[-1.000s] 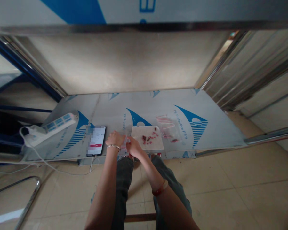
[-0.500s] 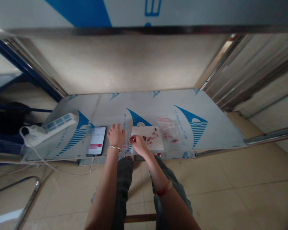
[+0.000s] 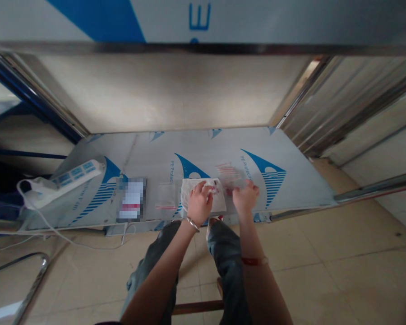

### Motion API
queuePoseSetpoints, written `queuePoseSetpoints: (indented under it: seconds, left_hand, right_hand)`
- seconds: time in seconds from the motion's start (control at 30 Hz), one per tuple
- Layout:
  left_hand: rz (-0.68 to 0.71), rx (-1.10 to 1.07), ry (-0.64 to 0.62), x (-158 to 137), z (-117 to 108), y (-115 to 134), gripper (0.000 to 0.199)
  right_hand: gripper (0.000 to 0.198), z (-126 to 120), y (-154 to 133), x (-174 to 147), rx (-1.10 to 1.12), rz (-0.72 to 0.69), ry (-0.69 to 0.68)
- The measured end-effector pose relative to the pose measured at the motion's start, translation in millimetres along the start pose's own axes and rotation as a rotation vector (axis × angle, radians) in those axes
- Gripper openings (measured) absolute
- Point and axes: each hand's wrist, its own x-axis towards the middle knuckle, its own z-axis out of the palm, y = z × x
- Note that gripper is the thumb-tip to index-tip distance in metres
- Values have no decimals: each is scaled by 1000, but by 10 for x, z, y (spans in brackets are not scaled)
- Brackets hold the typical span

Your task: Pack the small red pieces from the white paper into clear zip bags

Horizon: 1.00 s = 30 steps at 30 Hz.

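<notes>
Our left hand [image 3: 199,203] rests curled on the white paper sheet [image 3: 189,192], its fingertips closing on the small red pieces [image 3: 214,189] scattered there, though the pieces are too small and blurred for us to tell whether one is pinched. Just to the right, our right hand [image 3: 245,198] is closed on the edge of a small clear zip bag with a red strip [image 3: 230,177], which lies blurred at the fingertips. To do this well, we judge, the bag mouth should sit close beside the paper and be held open and steady, so that each tiny piece is carried the shortest way — a light pinch, one piece at a time. Left of our left hand lies another flat clear bag [image 3: 165,197], then a phone [image 3: 131,199] with its screen lit, and farther left a white power strip [image 3: 75,173]. All of it rests on a metal shelf [image 3: 291,189] whose covering reads "PE Protective Film" beside blue emblems.
</notes>
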Motion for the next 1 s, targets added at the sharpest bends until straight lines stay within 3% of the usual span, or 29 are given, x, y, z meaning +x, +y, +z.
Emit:
queuePoseSetpoints:
  seconds: [0.1,0.2,0.37,0.47,0.63,0.77,0.9,1.0]
  left_hand:
    - [74,-31,-60,-52,76,71,31]
    - [57,-58,-49,-32,93,54,29]
    - [15,-203,71,54,113,-25,23]
    - [7,-338,103,72,132,-36,22]
    - [-135,-535,87,97,140,-35,33]
    - [-173,-694,69,141,73,-23,39]
    - [-137,-879,67,194,-37,-19,25]
    - [-165,-923,163,228,-111,-33,25]
  right_hand:
    - [57,-57,165,81,-25,23,-87]
    - [57,-64,315,156,39,1,-134]
    - [21,23,414,233,134,-52,-194]
    - [12,79,373,223,275,-124,-108]
    - [19,108,245,136,455,-213,39]
    - [20,132,111,7,640,-269,-66]
    - [18,184,-70,-182,780,-320,-219]
    - [23,211,-215,-318,869,-286,-231]
